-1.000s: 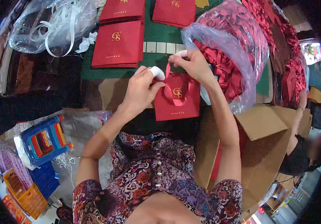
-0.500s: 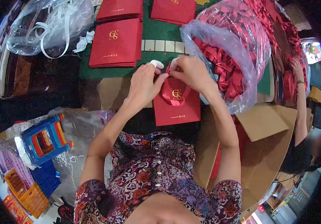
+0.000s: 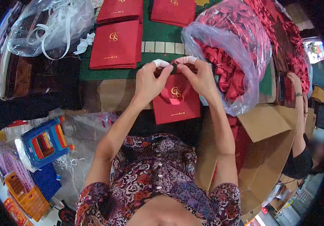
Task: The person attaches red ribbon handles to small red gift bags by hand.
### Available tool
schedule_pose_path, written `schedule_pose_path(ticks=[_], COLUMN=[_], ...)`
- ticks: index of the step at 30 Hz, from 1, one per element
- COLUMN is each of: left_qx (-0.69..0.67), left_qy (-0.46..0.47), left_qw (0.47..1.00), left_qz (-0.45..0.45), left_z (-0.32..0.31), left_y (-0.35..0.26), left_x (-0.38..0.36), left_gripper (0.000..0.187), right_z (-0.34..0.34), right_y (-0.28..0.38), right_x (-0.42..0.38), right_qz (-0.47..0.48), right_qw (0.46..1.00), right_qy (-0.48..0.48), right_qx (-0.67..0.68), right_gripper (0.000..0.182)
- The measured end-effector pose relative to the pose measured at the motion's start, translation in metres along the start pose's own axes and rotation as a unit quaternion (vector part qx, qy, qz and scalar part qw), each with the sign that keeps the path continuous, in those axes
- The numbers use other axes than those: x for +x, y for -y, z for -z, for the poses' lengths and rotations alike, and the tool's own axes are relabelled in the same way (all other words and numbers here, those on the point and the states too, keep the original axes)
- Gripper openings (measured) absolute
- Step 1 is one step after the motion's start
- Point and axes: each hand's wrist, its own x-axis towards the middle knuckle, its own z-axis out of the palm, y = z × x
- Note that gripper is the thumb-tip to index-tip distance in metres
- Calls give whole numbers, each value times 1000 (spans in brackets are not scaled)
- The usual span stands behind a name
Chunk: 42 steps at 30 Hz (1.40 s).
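Note:
A red paper bag (image 3: 177, 109) with gold lettering lies in front of me at the table's near edge. A loop of red ribbon (image 3: 174, 101) hangs over its face. Above the bag's top edge, my left hand (image 3: 150, 81) pinches the ribbon between thumb and index finger, with white wrapping on a fingertip. Facing it, my right hand (image 3: 197, 77) pinches the ribbon too, also with a wrapped finger. The fingertips of both hands nearly meet, and the ribbon between them is partly hidden.
Stacks of red bags (image 3: 115, 43) lie ahead on the green tabletop (image 3: 154, 34). At right stands a clear plastic bag (image 3: 245, 86) full of red ribbons, above an open cardboard box (image 3: 267, 162). Another person's hand (image 3: 294, 81) is far right. White straps (image 3: 66, 35) lie upper left.
My hands have drawn slightly apart at the ribbon, and the right wrapped finger now stretches toward the left. The bag has shifted a little. The other person's arm has moved lower.

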Motion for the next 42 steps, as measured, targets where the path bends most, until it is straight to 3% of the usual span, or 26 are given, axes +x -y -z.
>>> schedule_pose_path(ticks=[4,8,10,14,16,20,23,24,25,29,31,37,39,41,42], left_qx=[-77,-125,-199,-225,-270,-268,-368,-272,-252,-173,-123,-117,-65,-201,-156], left_qy=[22,65,117,180,243,174,157,171,207,173,158,189,172,82,45], left_qw=[997,990,973,955,921,944,914,947,941,970,979,975,983,976,987], left_qz=[3,-4,28,76,142,78,70,26,85,-5,-37,-20,-29,28,0], left_z=[-1,7,6,16,19,14,30,33,43,32,40,63,72,78,83], left_y=[3,-5,-4,-12,-13,-21,-18,-9,-25,7,-6,-29,-32,-27,-33], left_x=[2,3,6,9,11,0,-16,-22,-34,-53,-64,-74,-79,-81,-78], left_gripper=[20,19,19,26,29,26,64,74,74,70,68,63,61,60,60], right_z=[-5,4,8,19,20,20,26,31,33,27,32,40,43,55,60], right_y=[-6,5,7,1,-2,0,7,9,10,16,19,10,8,7,1], right_x=[-2,-4,-4,-1,1,0,-3,-2,-1,6,17,22,14,2,-6], right_qz=[28,-6,-25,-48,-42,-22,-33,-46,-59,-51,-15,10,-11,-28,22], right_qw=[999,989,982,971,969,981,974,972,969,969,959,963,967,972,973], right_qy=[-18,25,42,105,129,65,-50,-61,-73,-133,-204,-194,-155,-179,-226], right_qx=[42,147,181,210,209,181,217,222,228,201,195,185,204,147,37], right_gripper=[21,20,20,15,13,12,13,13,13,13,14,15,20,26,26])
